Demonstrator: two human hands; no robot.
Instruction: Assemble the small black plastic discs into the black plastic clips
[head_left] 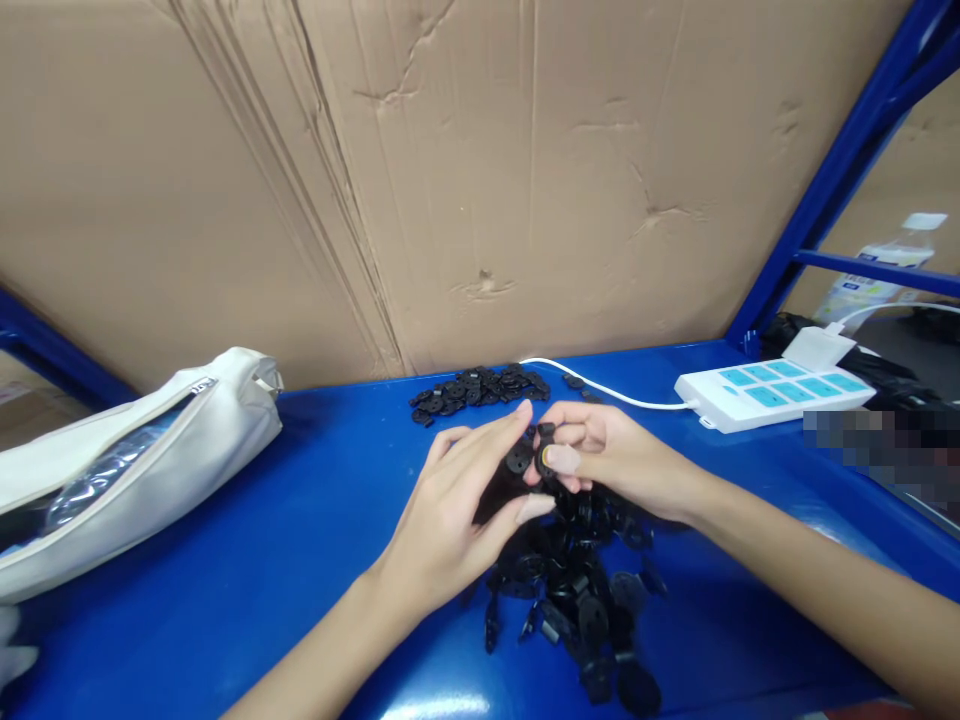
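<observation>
My right hand [592, 447] pinches a small black round plastic part [545, 462] between thumb and fingers; a bit of yellow shows by the thumb tip. Close beside it on the left is my left hand [459, 512], fingers stretched out and thumb apart. Another dark disc [519, 458] shows between the two hands; whether it belongs to the held part I cannot tell. Below both hands, a loose pile of black round parts [592, 615] spreads over the blue surface [337, 560]. Some of that pile is hidden behind my hands.
A second heap of black parts [480, 390] lies at the back by the cardboard [480, 180]. At right sits a white power strip [772, 388] with a cable. A white zip bag [225, 440] is at left. A bottle [874, 270] stands beyond the blue frame [825, 160].
</observation>
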